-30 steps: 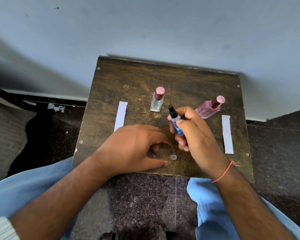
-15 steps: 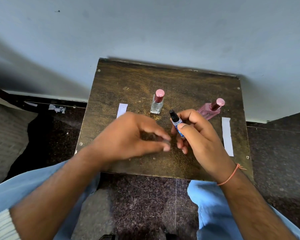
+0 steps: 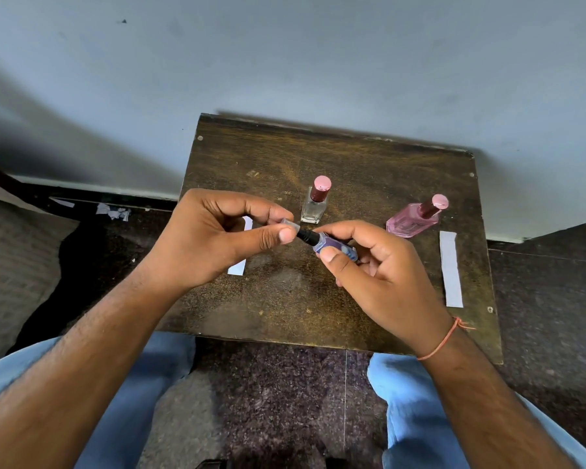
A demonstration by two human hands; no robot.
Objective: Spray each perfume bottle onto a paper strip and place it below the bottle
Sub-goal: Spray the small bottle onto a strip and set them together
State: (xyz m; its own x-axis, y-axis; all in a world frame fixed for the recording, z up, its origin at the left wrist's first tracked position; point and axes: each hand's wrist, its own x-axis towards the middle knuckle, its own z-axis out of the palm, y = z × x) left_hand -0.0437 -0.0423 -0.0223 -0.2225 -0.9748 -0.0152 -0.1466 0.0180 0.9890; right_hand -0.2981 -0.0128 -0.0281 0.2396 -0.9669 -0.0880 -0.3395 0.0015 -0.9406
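My left hand [image 3: 214, 238] is pinching the clear cap [image 3: 290, 226] between thumb and forefinger, bringing it to the black nozzle [image 3: 308, 235]. Behind these fingers a paper strip [image 3: 239, 262] is lying on the tabletop [image 3: 285, 299], mostly hidden. My right hand [image 3: 376, 272] is gripping the blue bottle [image 3: 335, 248], tilted, nozzle pointing left toward the cap. Just beyond my right fingertips the clear bottle [image 3: 315, 206] is standing; the pink bottle [image 3: 415, 220] is sitting further right, with another strip [image 3: 451, 269] well right of my knuckles. I am judging it best to keep cap and nozzle in line, then push straight until seated.
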